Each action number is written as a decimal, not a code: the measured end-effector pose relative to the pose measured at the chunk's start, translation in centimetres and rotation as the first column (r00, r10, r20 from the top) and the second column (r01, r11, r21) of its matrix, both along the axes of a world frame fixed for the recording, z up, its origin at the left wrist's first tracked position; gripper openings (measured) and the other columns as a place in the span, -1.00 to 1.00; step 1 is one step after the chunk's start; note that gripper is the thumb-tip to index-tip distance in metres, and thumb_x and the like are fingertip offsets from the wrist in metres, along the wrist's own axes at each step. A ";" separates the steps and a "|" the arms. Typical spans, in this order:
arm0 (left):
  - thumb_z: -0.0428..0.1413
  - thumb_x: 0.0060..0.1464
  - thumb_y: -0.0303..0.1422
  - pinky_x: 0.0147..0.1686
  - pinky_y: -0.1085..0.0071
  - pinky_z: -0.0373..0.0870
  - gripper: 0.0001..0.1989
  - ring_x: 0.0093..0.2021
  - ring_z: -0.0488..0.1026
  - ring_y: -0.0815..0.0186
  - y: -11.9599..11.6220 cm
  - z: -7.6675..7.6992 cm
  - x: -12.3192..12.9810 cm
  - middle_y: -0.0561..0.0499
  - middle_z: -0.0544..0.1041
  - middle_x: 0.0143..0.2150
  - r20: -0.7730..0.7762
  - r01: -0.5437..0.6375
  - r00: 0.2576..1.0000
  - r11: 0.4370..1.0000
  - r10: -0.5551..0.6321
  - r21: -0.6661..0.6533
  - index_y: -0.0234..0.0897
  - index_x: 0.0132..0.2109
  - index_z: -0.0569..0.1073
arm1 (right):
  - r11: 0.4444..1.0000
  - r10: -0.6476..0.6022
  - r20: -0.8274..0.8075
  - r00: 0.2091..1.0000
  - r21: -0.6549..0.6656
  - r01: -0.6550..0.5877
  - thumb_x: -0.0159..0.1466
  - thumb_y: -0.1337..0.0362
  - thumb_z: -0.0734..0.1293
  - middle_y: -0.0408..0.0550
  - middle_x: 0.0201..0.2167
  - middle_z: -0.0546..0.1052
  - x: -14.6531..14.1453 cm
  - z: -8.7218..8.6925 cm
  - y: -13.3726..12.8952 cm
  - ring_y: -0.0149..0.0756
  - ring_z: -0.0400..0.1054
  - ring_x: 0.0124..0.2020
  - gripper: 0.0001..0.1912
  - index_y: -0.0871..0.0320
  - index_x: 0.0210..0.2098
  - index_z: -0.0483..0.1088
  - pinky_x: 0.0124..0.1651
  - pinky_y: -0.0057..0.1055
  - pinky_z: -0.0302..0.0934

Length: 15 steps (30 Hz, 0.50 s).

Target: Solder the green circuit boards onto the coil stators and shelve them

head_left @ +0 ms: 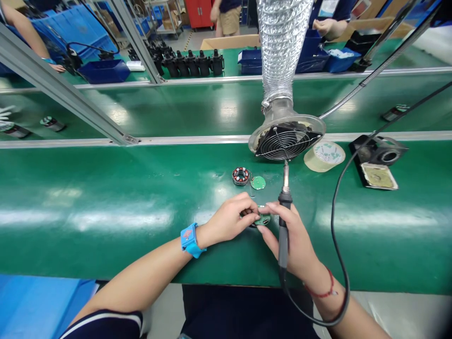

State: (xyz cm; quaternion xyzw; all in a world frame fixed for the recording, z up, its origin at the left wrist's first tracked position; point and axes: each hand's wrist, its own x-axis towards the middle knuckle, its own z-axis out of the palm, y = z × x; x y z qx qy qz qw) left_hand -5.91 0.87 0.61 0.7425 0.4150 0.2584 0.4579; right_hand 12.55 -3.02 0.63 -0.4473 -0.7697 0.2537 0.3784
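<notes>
We have the board (264, 220) between both hands, low over the counter (141, 188), in front of us. Our fingers cover its left side and part of its rim, so we cannot make out its full outline; something dark shows beneath it, too hidden to name. What we do see is flat and green, with small pale and dark spots too fine to read. Our left hand (236, 219) has its grip bent closed on the board's left edge, thumb and fingers pinching. Our right hand (294, 235) has thumb and forefinger at the board's other side, while its grip also keeps the iron (283, 226), which has a dark ribbed collar, a grey handle and a metal tip pointing away from us.

Just beyond sit the coil (241, 175), a ring of copper-red and white segments, and a smooth, round green disc (258, 182) beside it. Over them hangs the fan (286, 141), its wire guard in a clear flared hood, under a crinkled silver duct (282, 47). To the right are a yellowish tape roll (325, 157) and the dark stand (386, 153) with a worn, yellowish sponge (379, 177).
</notes>
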 end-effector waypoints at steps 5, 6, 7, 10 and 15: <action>0.06 0.12 -0.44 -0.33 0.48 0.24 -0.93 -0.34 0.28 0.43 0.0 0.2 -0.2 0.07 0.32 -0.35 0.005 0.022 1.000 1.000 -0.021 -0.022 -0.29 -0.35 0.36 | 0.997 -0.070 -0.030 0.997 0.019 0.070 0.27 0.47 0.25 -0.10 -0.29 0.48 -0.8 -0.8 -0.2 -0.23 0.33 -0.22 -0.53 0.03 0.13 0.15 -0.08 -0.15 0.24; 0.06 0.11 -0.45 -0.33 0.48 0.25 -0.93 -0.34 0.28 0.44 0.0 0.3 -0.2 0.08 0.32 -0.35 0.020 0.020 1.000 0.999 -0.019 -0.050 -0.29 -0.35 0.36 | 0.996 -0.093 -0.023 0.995 0.010 0.094 0.27 0.45 0.25 -0.10 -0.31 0.48 -0.8 -0.9 -0.1 -0.23 0.34 -0.23 -0.54 0.04 0.12 0.15 -0.09 -0.17 0.24; 0.07 0.11 -0.45 -0.33 0.49 0.25 -0.94 -0.35 0.27 0.45 0.0 0.3 -0.2 0.08 0.31 -0.34 0.039 0.017 0.999 0.996 -0.013 -0.086 -0.29 -0.35 0.35 | 0.994 -0.106 -0.012 0.994 -0.001 0.106 0.28 0.44 0.25 -0.11 -0.31 0.48 -0.7 -1.0 -0.1 -0.23 0.34 -0.23 -0.55 0.05 0.12 0.15 -0.10 -0.17 0.24; 0.06 0.11 -0.45 -0.34 0.50 0.25 -0.92 -0.37 0.26 0.46 -0.1 0.4 -0.3 0.09 0.29 -0.35 0.071 -0.004 0.997 0.985 0.017 -0.171 -0.30 -0.37 0.34 | 0.998 -0.051 0.063 0.997 -0.025 0.053 0.28 0.44 0.24 -0.11 -0.33 0.50 -0.2 -1.0 0.0 -0.22 0.32 -0.26 -0.58 0.06 0.10 0.16 -0.15 -0.20 0.23; 0.04 0.13 -0.45 -0.36 0.51 0.24 -0.94 -0.38 0.26 0.48 -0.3 0.5 -0.1 0.09 0.28 -0.33 0.032 -0.022 0.999 0.988 0.027 -0.151 -0.31 -0.33 0.33 | 0.995 -0.092 0.058 0.994 -0.038 0.094 0.30 0.46 0.21 -0.09 -0.22 0.56 0.7 -0.4 -0.8 -0.20 0.36 -0.12 -0.57 0.05 0.13 0.18 -0.03 -0.13 0.22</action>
